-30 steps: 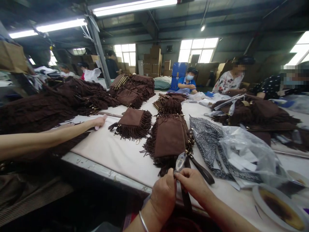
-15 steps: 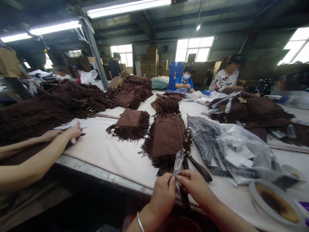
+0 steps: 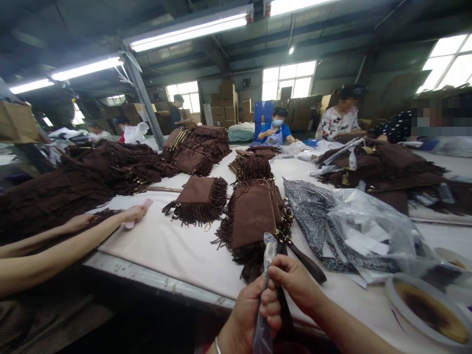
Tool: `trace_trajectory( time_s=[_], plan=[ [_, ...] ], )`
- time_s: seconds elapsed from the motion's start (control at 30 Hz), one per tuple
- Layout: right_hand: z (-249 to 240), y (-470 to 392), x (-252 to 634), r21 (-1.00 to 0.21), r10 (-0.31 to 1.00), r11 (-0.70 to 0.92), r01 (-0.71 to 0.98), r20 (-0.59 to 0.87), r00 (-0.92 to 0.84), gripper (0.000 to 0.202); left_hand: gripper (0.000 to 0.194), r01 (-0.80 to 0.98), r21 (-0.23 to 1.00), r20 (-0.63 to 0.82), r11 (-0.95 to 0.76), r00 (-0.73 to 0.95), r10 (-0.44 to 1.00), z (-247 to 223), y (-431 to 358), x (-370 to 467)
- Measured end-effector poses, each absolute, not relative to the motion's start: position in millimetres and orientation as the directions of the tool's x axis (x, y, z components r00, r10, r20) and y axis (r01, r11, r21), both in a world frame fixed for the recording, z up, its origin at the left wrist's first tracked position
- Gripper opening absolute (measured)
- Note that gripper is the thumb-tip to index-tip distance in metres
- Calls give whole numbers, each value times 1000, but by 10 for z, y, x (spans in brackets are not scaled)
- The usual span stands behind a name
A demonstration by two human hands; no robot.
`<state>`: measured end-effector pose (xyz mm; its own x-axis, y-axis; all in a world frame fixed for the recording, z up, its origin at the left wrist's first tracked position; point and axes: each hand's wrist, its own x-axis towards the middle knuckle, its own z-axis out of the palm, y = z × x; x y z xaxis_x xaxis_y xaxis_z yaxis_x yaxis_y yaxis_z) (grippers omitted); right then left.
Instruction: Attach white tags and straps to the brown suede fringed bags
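My left hand (image 3: 254, 309) is wrapped round a strap in clear plastic wrap (image 3: 262, 324), whose lower end hangs below the fist. Above the fist, the wrapped end shows something metallic. My right hand (image 3: 295, 278) pinches the wrap just beside it, fingers closed. Directly beyond both hands lies a stack of brown fringed bags (image 3: 254, 216) with gold hardware and a dark strap (image 3: 306, 260) trailing right. A smaller brown fringed bag (image 3: 197, 191) rests to the left of the stack.
At left, a co-worker's hand (image 3: 135, 214) holds a pink item near a large brown fringed pile (image 3: 47, 191). To the right are grey speckled fabric (image 3: 309, 211), a clear plastic bag (image 3: 398, 221) and a round tub (image 3: 396, 295). The metal table edge (image 3: 155, 278) runs along the front.
My left hand has turned and closed round the wrapped strap, which now shows below the fist. The co-worker's hand with the pink item has moved right. The view has shifted slightly.
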<state>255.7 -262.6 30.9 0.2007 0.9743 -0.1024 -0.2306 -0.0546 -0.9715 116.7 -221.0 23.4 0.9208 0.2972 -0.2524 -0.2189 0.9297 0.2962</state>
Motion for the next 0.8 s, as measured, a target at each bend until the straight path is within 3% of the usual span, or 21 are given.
trace_trajectory(
  time_s=[0.1, 0.23, 0.33, 0.53, 0.63, 0.73, 0.8],
  plan=[
    [226, -2572, 2483, -921, 978, -83, -381, -148, 145, 40, 28, -194, 231, -146, 953, 962, 231, 238, -2253, 1200],
    [203, -2528, 2445, -842, 983, -106, -529, -169, 72, 47, 36, -215, 269, -164, 939, 950, 265, 220, -2311, 1234],
    [256, -2550, 2473, -797, 987, -119, -592, -158, 15, 44, 40, -224, 289, -171, 931, 945, 280, 207, -2310, 1239],
    [305, -2652, 2452, -756, 989, -134, -641, -139, -43, 49, 34, -203, 351, 9, 914, 977, 213, 142, -2217, 1236],
    [299, -2635, 2473, -871, 987, -145, -470, -163, -2, 44, 35, -166, 432, 47, 887, 986, 162, 66, -2126, 1227],
    [349, -2582, 2638, -996, 967, -82, -24, -85, 240, 43, 37, -136, 526, -10, 840, 986, 166, 18, -2009, 1120],
    [405, -2520, 2803, -964, 899, -55, 260, 66, 433, 30, 38, -134, 613, -90, 778, 967, 237, 54, -1952, 991]
  ],
)
